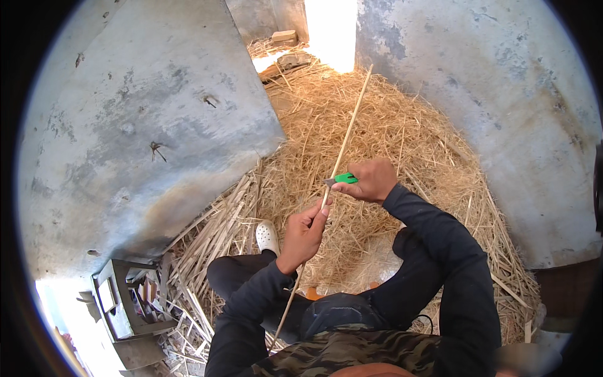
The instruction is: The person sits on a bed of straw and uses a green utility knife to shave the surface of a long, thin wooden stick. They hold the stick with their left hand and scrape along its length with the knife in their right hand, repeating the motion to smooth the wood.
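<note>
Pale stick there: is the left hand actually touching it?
Touching. The head view shows the left hand gripping the pale stick between thumb and fingers.

Head view | text: none legible | labels: none legible | brands: none legible | numbers: none legible | signs: none legible

Green-and-grey knife [343, 179], pale yellow stick [352, 129], golden straw [402, 119], near-black sleeves [449, 242], brown-and-black camouflage shirt [345, 352], white shoe [267, 237], blotchy grey-white walls [144, 107], dark trousers [414, 276]

I count two hands [303, 234] [376, 178], one green knife [345, 178], one stick [348, 129] toward one o'clock, one white clog [267, 237] at seven, one cabinet [119, 323] at eight.
</note>
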The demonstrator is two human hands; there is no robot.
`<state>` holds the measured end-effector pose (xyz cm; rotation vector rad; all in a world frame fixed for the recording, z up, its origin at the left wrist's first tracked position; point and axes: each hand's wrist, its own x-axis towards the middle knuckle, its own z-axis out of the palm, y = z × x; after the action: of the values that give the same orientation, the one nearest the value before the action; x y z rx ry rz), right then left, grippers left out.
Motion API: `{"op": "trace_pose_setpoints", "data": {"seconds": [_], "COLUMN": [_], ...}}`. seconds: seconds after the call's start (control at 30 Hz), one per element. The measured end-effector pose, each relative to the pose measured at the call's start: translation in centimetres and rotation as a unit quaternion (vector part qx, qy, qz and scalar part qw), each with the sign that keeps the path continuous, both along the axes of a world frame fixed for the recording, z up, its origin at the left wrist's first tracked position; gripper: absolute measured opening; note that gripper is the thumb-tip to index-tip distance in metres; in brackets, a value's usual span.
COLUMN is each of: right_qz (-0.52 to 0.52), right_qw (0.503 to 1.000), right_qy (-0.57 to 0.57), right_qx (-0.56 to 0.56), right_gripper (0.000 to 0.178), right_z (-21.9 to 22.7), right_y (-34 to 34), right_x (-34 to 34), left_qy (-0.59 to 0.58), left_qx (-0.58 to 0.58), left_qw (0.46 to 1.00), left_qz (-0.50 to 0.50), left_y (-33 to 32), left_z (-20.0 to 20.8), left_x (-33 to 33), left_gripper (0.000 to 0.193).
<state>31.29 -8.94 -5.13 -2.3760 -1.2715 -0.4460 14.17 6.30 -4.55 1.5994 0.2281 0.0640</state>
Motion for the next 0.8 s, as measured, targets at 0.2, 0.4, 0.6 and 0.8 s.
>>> {"op": "trace_pose_setpoints", "data": {"seconds": [0.2, 0.4, 0.6, 0.8], "right_qz": [-0.007, -0.031, 0.098, 0.018], "right_qw": [0.999, 0.999, 0.993, 0.997], "right_qy": [0.033, 0.036, 0.036, 0.066], "right_qx": [-0.015, 0.006, 0.048, 0.041], "right_gripper": [0.065, 0.065, 0.069, 0.067], "right_z": [0.4, 0.5, 0.5, 0.4], "right_y": [-0.8, -1.4, -1.4, -2.4], "right_x": [0.0, -0.4, -5.2, -1.0], "left_qy": [0.042, 0.049, 0.028, 0.04], "left_qx": [-0.096, -0.231, -0.173, -0.138], "left_qw": [0.994, 0.97, 0.98, 0.987], "left_qz": [0.037, 0.054, 0.089, 0.07], "left_y": [-2.4, -4.6, -5.2, -6.5], "left_z": [1.8, 1.9, 2.1, 3.0], "left_x": [-3.5, -5.8, -7.4, -8.9], "left_gripper": [0.031, 0.034, 0.034, 0.034]}}
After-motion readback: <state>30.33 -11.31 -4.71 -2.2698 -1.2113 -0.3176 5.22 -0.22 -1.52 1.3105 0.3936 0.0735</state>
